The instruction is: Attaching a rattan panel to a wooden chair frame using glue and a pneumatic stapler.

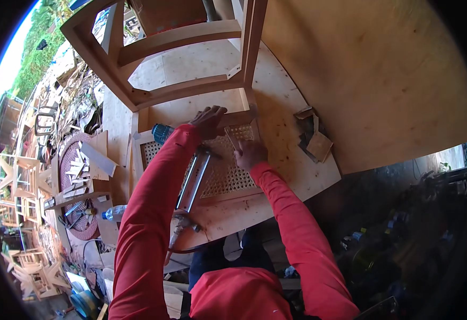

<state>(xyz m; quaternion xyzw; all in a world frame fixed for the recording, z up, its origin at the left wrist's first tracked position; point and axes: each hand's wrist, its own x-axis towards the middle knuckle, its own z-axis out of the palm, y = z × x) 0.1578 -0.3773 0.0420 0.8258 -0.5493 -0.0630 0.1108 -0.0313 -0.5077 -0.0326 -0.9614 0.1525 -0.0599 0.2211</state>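
Note:
A wooden chair frame lies on the worktable, its cane seat panel nearest me. My left hand reaches over the panel and rests with fingers stretched out at the seat's far rail. Closed around a narrow wooden strip is my right hand, low over the cane at its right side. Under my left forearm an air nailer with a long metal magazine lies across the panel. A teal power tool sits at the panel's far left corner, partly hidden by my sleeve.
Wood offcuts lie on the worktable at the right, beside a large plywood sheet. An air hose runs off the near edge. To the left are a plastic bottle, a round red stand with wood scraps, and a board.

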